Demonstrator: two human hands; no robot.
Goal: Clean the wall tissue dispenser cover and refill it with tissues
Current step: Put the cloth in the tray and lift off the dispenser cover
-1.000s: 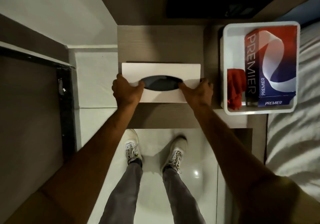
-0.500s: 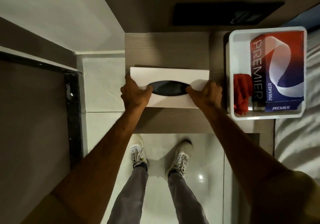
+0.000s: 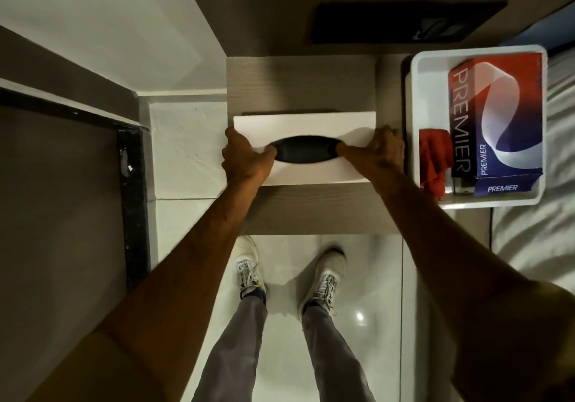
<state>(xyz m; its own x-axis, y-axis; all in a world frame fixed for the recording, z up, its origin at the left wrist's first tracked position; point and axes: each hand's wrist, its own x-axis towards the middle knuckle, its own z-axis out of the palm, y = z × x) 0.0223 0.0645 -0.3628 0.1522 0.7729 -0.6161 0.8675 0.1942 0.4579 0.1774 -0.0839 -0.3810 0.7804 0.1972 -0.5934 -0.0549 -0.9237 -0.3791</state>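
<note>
Your left hand (image 3: 244,160) and right hand (image 3: 378,151) close their fingers on the ends of the white dispenser cover (image 3: 306,128) over the wooden shelf (image 3: 298,84). Draw it off evenly; cloth (image 3: 434,160) and tissue pack (image 3: 497,115) wait in the tray (image 3: 415,96).

Dispenser cover on the counter, held at both ends, with a tray to its right.

The dispenser cover (image 3: 311,128) lies flat on the counter (image 3: 298,84), its oval slot facing up. The left hand (image 3: 245,159) grips its left end and the right hand (image 3: 378,152) its right end, thumbs at the slot's edges. Just right of the counter sits a tray (image 3: 415,96) holding a tissue box (image 3: 497,115) with a cloth (image 3: 434,159) to the box's left. A bed (image 3: 557,221) lies right of the tray; two shoes stand on the floor (image 3: 286,274) before the counter.
</note>
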